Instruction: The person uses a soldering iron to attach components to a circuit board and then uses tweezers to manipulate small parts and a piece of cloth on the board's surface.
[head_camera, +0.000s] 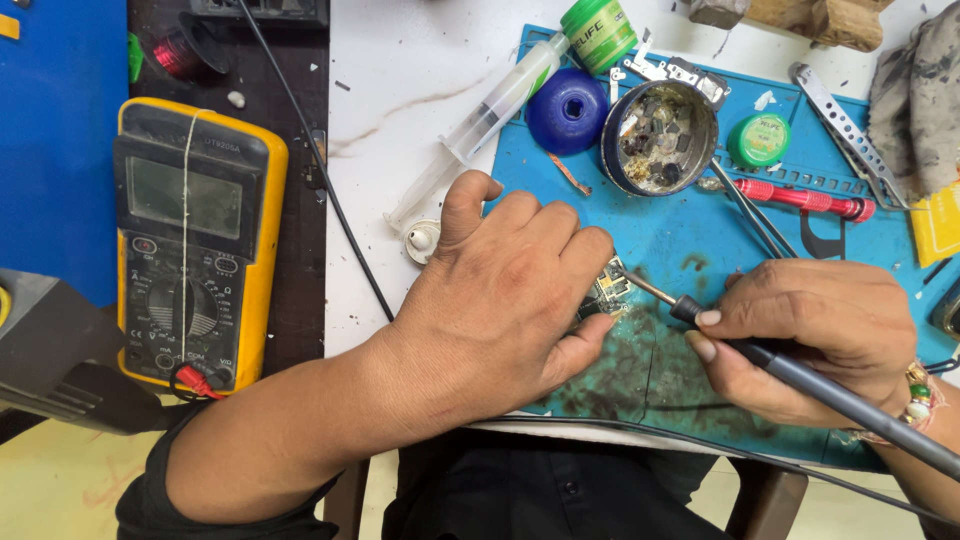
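Note:
My left hand (505, 295) lies palm-down on the blue work mat (690, 240), fingers curled over a small circuit board (605, 295) and pinning it in place. Most of the board is hidden under the fingers. My right hand (815, 335) grips a dark soldering iron (790, 375) like a pen. The iron's thin metal tip (640, 284) touches the exposed corner of the board. Its cable runs off to the lower right.
A yellow multimeter (190, 245) lies at left. Beyond my hands sit a clear syringe (480, 125), a blue cap (567, 110), a round tin of small parts (660, 137), a green reel (758, 139), a red screwdriver (800, 197) and tweezers (845, 130). A black wire (330, 190) crosses the white table.

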